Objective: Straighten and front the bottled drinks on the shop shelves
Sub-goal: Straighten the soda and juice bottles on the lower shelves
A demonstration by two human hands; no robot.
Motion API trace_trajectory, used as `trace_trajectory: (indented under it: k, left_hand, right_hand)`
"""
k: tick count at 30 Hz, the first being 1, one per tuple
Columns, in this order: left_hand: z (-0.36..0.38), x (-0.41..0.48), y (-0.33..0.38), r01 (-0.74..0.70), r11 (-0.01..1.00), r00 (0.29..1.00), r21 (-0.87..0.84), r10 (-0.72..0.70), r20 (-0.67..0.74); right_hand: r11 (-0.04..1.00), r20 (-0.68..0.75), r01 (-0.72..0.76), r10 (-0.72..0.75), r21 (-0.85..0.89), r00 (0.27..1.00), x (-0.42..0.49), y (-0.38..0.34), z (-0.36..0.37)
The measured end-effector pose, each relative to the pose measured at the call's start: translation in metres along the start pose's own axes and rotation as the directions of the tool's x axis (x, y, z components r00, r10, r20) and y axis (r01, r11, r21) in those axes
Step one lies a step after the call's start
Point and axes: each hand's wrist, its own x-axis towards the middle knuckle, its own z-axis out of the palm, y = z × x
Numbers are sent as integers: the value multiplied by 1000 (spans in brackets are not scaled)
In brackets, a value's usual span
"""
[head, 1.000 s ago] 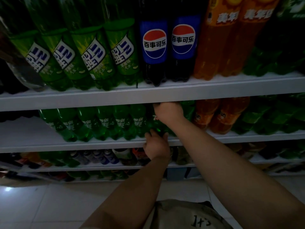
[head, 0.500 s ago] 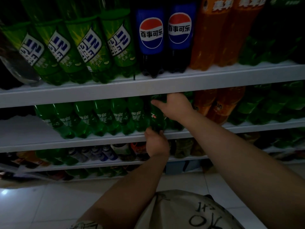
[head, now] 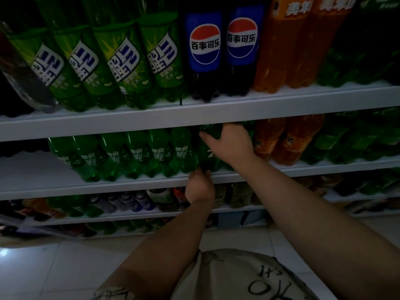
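Note:
A dark green bottle (head: 206,155) stands on the second white shelf (head: 129,187), at the right end of a row of several green bottles (head: 138,154). My right hand (head: 229,142) grips its upper part just under the shelf above. My left hand (head: 200,187) holds its base at the shelf's front edge. Orange bottles (head: 279,141) stand right of it. On the top shelf (head: 194,114) stand several green apple-soda bottles (head: 121,61), two Pepsi bottles (head: 223,53) and orange bottles (head: 290,44).
More green bottles (head: 355,139) fill the shelves at the right. Lower shelves hold small cans and bottles (head: 125,201). A tiled floor (head: 65,267) lies below, and my printed shirt (head: 238,278) fills the bottom of the view.
My right hand has come out from under the upper shelf and now clasps the green bottle's top. My left hand stays at its base. The view has tilted slightly.

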Motion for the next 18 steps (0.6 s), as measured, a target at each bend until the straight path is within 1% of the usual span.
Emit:
trace_trajectory:
  k: [1, 3, 4, 5, 6, 8, 9, 12, 14, 16, 18]
  left_hand:
    - [-1, 1, 0, 1, 1000, 1000, 12, -2, 6]
    - [-3, 3, 1, 18, 1000, 1000, 23, -18, 4]
    - [-4, 5, 1, 25, 999, 1000, 32, -25, 3]
    - [-4, 6, 1, 27, 999, 1000, 44, -28, 5]
    - [-4, 6, 2, 26, 999, 1000, 43, -26, 6]
    - [-2, 2, 6, 26, 1000, 1000, 0, -26, 0]
    - [-2, 0, 9, 50, 997, 999, -56, -51, -10]
    - [0, -7, 15, 122, 973, 991, -195, -131, -34]
    - [0, -8, 16, 121, 957, 991, -264, -129, -15]
    - [1, -9, 17, 58, 953, 998, -298, -53, 26]
    - [2, -12, 19, -26, 953, 997, -301, 46, 59]
  right_hand:
    - [997, -54, 65, -63, 33, 997, -5, 5, -4]
    - [983, -258, 182, -173, 9, 951, -18, 19, -12]
    - [983, -358, 184, -178, -19, 916, -25, 26, -14]
    - [989, -424, 145, -142, -25, 895, -31, 32, -16]
    - [997, -446, 77, -70, -2, 892, -34, 37, -17]
    - [993, -384, -90, 111, 72, 916, -32, 42, -18]
    - [986, -337, -146, 166, 84, 927, -27, 43, -18]
    - [978, -269, -208, 204, 12, 941, -12, 38, -18]
    - [968, -237, -241, 220, -65, 946, -3, 37, -19]
    - [959, -163, -268, 250, -96, 954, 2, 38, -22]
    - [968, -87, -239, 232, -78, 969, 4, 42, -26]
